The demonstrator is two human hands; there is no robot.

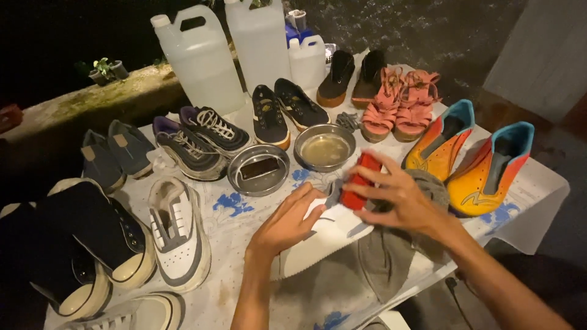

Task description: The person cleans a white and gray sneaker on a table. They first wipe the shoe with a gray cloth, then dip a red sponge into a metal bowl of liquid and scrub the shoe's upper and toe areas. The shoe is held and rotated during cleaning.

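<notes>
A white shoe (324, 235) lies on the desk (244, 293) right under both hands, long axis running lower-left to upper-right. The left hand (287, 223) presses it flat; the right hand (400, 198) grips a red brush (361, 180) at its upper end.

Both bare forearms angled inward — left hand (287, 223) palm-down, fingers curled; right hand (400, 198) fingers spread, gripping.

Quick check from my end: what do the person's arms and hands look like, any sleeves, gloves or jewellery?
Both arms are bare up to the frame edge, with no sleeves in view. The left hand and right hand wear no gloves. No rings, watch or bracelet show on the visible sides. Both forearms are slim; nothing is strapped or wired to them.
</notes>
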